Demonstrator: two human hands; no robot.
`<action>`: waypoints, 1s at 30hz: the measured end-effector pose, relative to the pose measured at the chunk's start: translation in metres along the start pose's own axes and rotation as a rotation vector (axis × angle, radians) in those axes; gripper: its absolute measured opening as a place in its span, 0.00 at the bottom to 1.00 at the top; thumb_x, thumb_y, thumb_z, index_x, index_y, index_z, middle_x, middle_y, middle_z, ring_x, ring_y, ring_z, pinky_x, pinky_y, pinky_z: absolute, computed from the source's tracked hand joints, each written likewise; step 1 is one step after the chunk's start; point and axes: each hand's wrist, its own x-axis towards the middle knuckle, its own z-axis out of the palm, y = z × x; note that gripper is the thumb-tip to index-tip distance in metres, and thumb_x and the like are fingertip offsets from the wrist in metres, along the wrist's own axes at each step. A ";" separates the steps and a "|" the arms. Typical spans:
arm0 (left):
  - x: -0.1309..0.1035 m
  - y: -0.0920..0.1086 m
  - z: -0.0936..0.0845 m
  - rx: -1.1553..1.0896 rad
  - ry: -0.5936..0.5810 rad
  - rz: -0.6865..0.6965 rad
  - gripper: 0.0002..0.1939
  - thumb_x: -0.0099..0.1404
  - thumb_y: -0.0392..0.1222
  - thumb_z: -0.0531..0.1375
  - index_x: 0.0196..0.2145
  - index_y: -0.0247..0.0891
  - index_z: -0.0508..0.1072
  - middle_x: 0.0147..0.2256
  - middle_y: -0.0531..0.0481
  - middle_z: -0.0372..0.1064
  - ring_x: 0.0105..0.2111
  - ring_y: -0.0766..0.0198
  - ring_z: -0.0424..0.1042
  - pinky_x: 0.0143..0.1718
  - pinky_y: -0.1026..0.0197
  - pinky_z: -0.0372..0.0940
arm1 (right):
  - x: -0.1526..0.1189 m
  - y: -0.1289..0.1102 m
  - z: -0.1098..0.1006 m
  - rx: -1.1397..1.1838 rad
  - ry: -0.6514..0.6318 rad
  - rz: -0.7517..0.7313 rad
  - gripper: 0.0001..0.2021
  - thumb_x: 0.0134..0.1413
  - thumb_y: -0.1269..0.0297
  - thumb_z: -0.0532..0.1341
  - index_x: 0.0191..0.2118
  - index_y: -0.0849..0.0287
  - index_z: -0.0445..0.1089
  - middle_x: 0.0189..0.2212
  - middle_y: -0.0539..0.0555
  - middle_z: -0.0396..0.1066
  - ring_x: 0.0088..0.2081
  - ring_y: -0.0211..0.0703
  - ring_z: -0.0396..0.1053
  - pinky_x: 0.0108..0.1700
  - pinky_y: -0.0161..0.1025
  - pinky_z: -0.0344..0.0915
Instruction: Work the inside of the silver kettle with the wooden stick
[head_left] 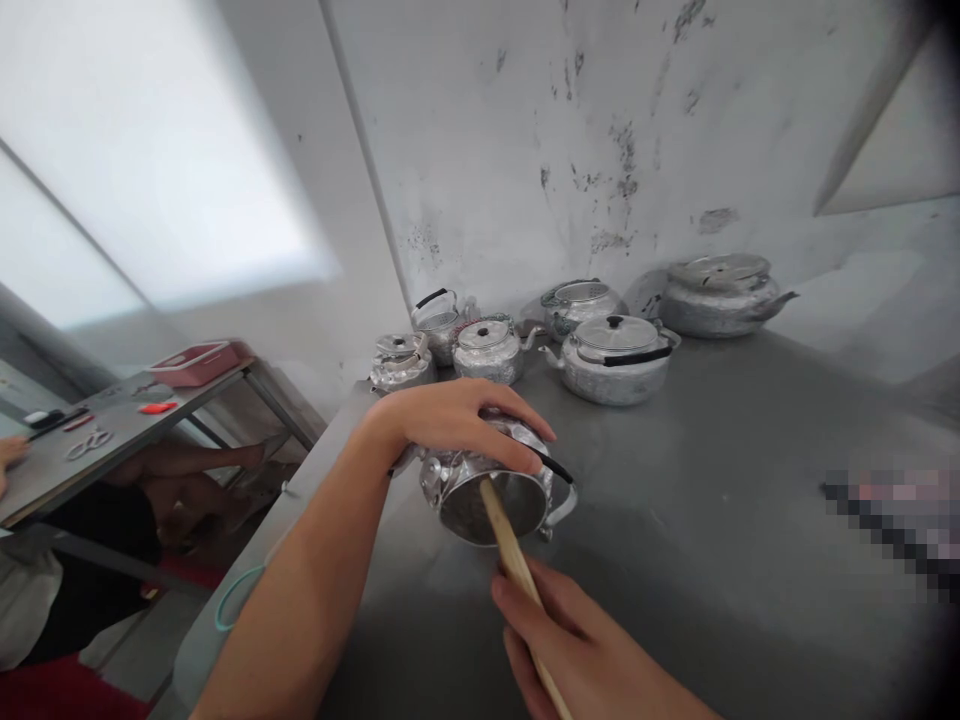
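Near the middle, a dented silver metal kettle [442, 485] lies tipped on its side on the grey table, its round opening facing me. My left hand [461, 420] rests over the kettle's upper side and grips it, fingers towards the black-sleeved handle. My right hand [559, 635] is wrapped round a light wooden stick [510, 550]. The stick's far end goes into the kettle's opening, where its tip is hidden. No lid shows on this kettle.
Several more kettles stand along the wall, among them a lidded kettle [616, 375] and a large kettle [720, 298]. At left, another person sits by a side table [135, 430] bearing a pink basket [196, 364] and scissors [88, 443]. A teal ring [225, 600] hangs near my table's left edge.
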 end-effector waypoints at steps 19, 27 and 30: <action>0.000 0.000 0.000 0.000 0.003 0.003 0.23 0.66 0.58 0.64 0.56 0.51 0.77 0.61 0.53 0.67 0.59 0.53 0.66 0.57 0.60 0.62 | 0.003 0.003 -0.001 -0.001 -0.029 0.044 0.16 0.73 0.55 0.48 0.33 0.55 0.63 0.11 0.40 0.56 0.14 0.32 0.51 0.20 0.30 0.52; 0.000 0.000 0.000 -0.003 -0.011 -0.004 0.23 0.66 0.59 0.63 0.56 0.51 0.77 0.62 0.53 0.66 0.59 0.53 0.67 0.54 0.60 0.63 | 0.002 -0.001 -0.001 -0.052 -0.011 0.022 0.16 0.73 0.56 0.48 0.35 0.56 0.65 0.12 0.40 0.56 0.16 0.33 0.53 0.22 0.30 0.54; 0.000 0.000 0.000 -0.006 -0.005 -0.004 0.23 0.66 0.59 0.64 0.56 0.51 0.77 0.62 0.52 0.66 0.59 0.52 0.67 0.56 0.58 0.63 | 0.002 0.001 -0.001 -0.024 0.021 -0.001 0.16 0.73 0.53 0.49 0.36 0.55 0.64 0.12 0.40 0.56 0.16 0.33 0.54 0.23 0.30 0.56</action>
